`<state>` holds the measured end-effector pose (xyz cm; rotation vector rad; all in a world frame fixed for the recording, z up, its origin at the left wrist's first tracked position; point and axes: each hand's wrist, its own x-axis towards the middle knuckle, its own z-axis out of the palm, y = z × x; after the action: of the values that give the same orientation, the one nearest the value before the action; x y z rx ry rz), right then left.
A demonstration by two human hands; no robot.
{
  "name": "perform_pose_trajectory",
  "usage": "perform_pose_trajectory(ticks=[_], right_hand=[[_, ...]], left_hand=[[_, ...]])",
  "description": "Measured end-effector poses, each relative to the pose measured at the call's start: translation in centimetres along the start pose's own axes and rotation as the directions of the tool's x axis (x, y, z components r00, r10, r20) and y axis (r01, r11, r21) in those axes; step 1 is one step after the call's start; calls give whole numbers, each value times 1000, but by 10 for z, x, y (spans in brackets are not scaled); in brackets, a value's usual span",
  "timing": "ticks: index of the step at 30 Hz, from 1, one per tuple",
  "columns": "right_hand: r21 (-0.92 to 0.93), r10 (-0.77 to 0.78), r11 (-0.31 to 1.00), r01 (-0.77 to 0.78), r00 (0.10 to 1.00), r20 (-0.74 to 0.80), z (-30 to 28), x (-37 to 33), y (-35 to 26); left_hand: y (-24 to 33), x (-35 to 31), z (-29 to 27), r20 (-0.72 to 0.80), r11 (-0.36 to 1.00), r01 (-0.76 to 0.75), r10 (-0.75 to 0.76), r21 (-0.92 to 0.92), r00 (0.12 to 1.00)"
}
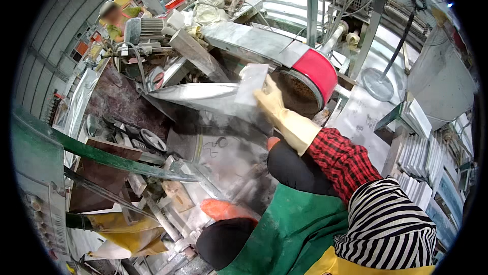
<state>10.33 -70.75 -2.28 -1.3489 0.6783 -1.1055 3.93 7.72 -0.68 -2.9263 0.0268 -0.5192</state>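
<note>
My right hand [271, 101], in a cream rubber glove, grips the right edge of a pale rectangular tile [251, 85]. The tile is held up and slightly blurred, in front of a long grey machine housing [249, 38]. Close by on the right is the housing's rounded red end cover [316, 71], with a dusty brown inside below it. I cannot tell whether the tile touches the machine. A red-and-black checked sleeve [343, 160] covers my right forearm. My left hand does not show.
Stacked pale tiles [419, 160] stand at the right, near a round-based metal stand [377, 84]. A green curved bar [117, 160] crosses the left side. A motor [145, 30] sits at the upper left, beside another person [116, 18]. My green apron [290, 229] fills the lower middle.
</note>
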Motion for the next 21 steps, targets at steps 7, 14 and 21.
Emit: perform_pose_trajectory(ticks=[7, 14, 21], right_hand=[[-251, 50, 946, -204, 858, -511, -155, 92, 6], [-165, 206, 942, -292, 891, -404, -187, 101, 10], [-271, 180, 917, -293, 910, -374, -204, 105, 21]], left_hand=[[35, 11, -21, -13, 998, 38, -39, -41, 999], [28, 5, -16, -6, 999, 48, -48, -24, 999], [41, 9, -17, -39, 999, 27, -28, -38, 999]])
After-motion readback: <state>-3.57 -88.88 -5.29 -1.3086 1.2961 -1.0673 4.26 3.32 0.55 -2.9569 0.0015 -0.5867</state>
